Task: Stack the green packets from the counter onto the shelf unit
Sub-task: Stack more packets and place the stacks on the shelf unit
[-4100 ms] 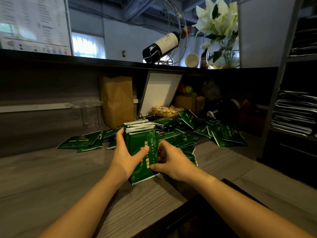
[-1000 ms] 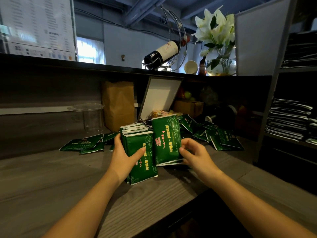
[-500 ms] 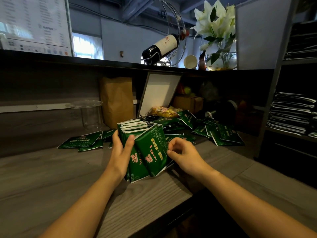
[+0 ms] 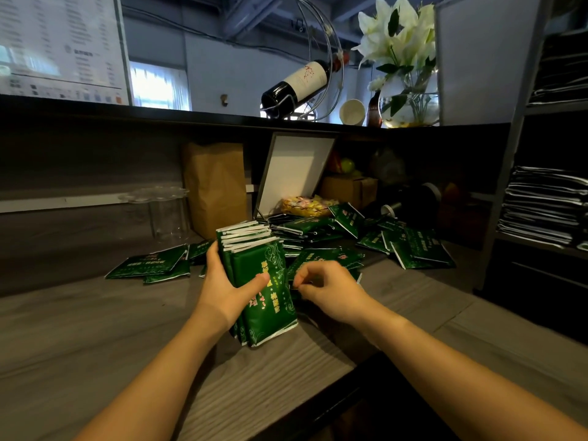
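You're mid-gathering: your left hand [image 4: 222,291] grips the upright bundle of green packets [image 4: 254,265] on the counter [image 4: 95,329], your right hand [image 4: 331,291] curls just beside it, whether pinching anything I cannot tell, so the next move is probably to add another from the loose packets [image 4: 413,249] before carrying all to the shelf unit [image 4: 521,154].

I can read nothing for certain. Packets [image 4: 270,316], front of the stack: yellow and pink characters, too blurred. Wall board [image 4: 60,43]: rows of print, unreadable. Wine bottle label [image 4: 307,76]: red mark only.
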### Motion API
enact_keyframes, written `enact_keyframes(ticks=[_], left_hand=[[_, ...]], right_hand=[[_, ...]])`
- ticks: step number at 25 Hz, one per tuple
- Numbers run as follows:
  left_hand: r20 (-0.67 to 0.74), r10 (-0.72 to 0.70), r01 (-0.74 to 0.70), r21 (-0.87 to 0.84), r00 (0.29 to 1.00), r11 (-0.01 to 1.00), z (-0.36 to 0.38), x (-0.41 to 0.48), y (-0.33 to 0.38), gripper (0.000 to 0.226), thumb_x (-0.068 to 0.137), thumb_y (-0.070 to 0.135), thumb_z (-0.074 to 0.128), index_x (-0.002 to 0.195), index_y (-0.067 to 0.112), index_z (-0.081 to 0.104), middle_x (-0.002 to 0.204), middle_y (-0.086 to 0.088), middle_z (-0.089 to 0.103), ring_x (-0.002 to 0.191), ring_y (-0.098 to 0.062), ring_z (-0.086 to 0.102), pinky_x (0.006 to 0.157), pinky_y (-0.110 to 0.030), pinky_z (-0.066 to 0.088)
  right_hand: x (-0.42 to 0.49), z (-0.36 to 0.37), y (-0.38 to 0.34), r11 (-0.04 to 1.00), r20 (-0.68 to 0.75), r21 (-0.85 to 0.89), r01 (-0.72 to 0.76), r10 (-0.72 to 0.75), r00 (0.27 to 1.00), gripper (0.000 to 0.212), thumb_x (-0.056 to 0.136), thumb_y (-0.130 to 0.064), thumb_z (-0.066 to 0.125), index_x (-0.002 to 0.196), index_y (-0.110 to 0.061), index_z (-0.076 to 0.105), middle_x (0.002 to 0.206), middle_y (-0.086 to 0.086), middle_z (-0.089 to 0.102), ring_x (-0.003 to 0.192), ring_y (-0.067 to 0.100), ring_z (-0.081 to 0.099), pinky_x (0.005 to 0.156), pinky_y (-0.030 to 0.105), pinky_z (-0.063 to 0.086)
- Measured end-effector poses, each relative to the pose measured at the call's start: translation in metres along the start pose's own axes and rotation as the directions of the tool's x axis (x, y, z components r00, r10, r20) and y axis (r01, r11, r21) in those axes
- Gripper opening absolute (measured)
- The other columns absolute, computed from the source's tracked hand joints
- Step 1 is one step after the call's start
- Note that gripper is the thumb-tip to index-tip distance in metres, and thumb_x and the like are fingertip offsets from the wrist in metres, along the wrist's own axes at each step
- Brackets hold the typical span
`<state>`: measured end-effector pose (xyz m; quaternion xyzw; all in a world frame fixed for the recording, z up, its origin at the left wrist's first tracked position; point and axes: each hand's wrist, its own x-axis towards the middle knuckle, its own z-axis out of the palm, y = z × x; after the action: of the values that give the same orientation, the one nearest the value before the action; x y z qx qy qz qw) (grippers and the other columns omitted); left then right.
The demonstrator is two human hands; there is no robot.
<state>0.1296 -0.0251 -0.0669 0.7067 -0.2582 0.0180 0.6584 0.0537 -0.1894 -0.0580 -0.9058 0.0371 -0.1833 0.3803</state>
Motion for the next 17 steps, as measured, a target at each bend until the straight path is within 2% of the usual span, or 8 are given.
enact_keyframes(ticks=[3,5,7,9,10,12,15,17], left_hand=[[-0.022,0.011,-0.011,0.004,1.0,1.0,0.0,0.0,0.004,0.088,0.077,0.002,0.073,0.145,0.017,0.02,0.117,0.004,0.05,0.107,-0.013,0.05,0.091,-0.028,0.038],[-0.061,0.036,-0.036,0.001,0.997,0.999,-0.002,0.0,0.005,0.088,0.076,0.0,0.073,0.145,0.017,0.021,0.116,0.005,0.051,0.109,-0.013,0.05,0.093,-0.029,0.038],[-0.091,0.056,-0.057,-0.009,0.994,0.998,-0.006,0.001,0.004,0.088,0.075,-0.002,0.073,0.144,0.017,0.022,0.109,0.011,0.052,0.108,-0.012,0.05,0.093,-0.03,0.039],[-0.066,0.049,-0.049,0.006,0.997,0.999,-0.007,0.001,0.001,0.09,0.074,-0.001,0.074,0.144,0.019,0.021,0.11,0.01,0.051,0.11,-0.012,0.049,0.094,-0.029,0.038],[-0.043,0.035,-0.035,0.011,0.998,0.999,-0.006,0.001,0.0,0.092,0.074,0.0,0.075,0.144,0.02,0.02,0.115,0.006,0.051,0.113,-0.014,0.05,0.095,-0.031,0.039],[-0.008,0.0,0.0,0.011,1.0,1.0,-0.006,0.0,-0.003,0.093,0.073,0.004,0.077,0.144,0.021,0.021,0.123,0.001,0.051,0.117,-0.018,0.05,0.101,-0.036,0.04],[0.0,-0.029,0.029,-0.011,1.0,1.0,-0.004,-0.001,-0.001,0.09,0.074,0.005,0.076,0.144,0.019,0.022,0.115,0.007,0.051,0.115,-0.017,0.051,0.097,-0.033,0.04],[0.006,-0.038,0.038,-0.02,0.999,0.999,-0.003,-0.003,0.003,0.087,0.076,0.005,0.075,0.144,0.019,0.023,0.103,0.016,0.049,0.104,-0.011,0.051,0.091,-0.028,0.039]], right_hand=[[0.015,-0.018,-0.002,0.988,-0.113,-0.149,-0.038,0.021,0.993,0.016,0.088,-0.006,0.053,0.087,-0.019,0.063,0.09,0.003,0.065,0.075,0.016,0.058,0.067,0.026,0.048],[0.027,-0.022,-0.007,0.929,-0.16,-0.369,-0.013,-0.05,0.986,0.015,0.088,-0.011,0.054,0.097,-0.017,0.064,0.102,0.004,0.063,0.093,0.021,0.058,0.078,0.035,0.05],[0.038,-0.018,-0.011,0.811,-0.075,-0.583,0.045,-0.109,0.991,0.026,0.089,-0.019,0.056,0.115,-0.014,0.059,0.119,0.008,0.056,0.113,0.026,0.049,0.09,0.04,0.046],[0.044,-0.01,-0.011,0.669,0.091,-0.739,0.082,-0.021,0.996,0.047,0.09,-0.033,0.058,0.133,-0.015,0.048,0.135,0.01,0.047,0.126,0.031,0.038,0.099,0.044,0.039],[0.046,-0.006,-0.008,0.622,0.146,-0.778,0.088,0.043,0.988,0.055,0.089,-0.04,0.058,0.136,-0.016,0.044,0.138,0.011,0.045,0.129,0.032,0.036,0.101,0.045,0.037],[0.045,0.001,-0.002,0.59,0.165,-0.804,0.076,0.099,0.981,0.06,0.086,-0.048,0.058,0.136,-0.018,0.044,0.135,0.01,0.047,0.128,0.032,0.036,0.1,0.045,0.036],[0.037,0.001,0.0,0.553,0.107,-0.83,0.071,0.033,0.994,0.056,0.087,-0.046,0.058,0.134,-0.018,0.046,0.13,0.008,0.05,0.124,0.032,0.042,0.095,0.044,0.04],[0.028,0.0,-0.003,0.487,0.091,-0.866,0.112,-0.067,0.994,0.041,0.092,-0.037,0.053,0.126,-0.015,0.052,0.124,0.008,0.054,0.118,0.032,0.048,0.088,0.041,0.042]])
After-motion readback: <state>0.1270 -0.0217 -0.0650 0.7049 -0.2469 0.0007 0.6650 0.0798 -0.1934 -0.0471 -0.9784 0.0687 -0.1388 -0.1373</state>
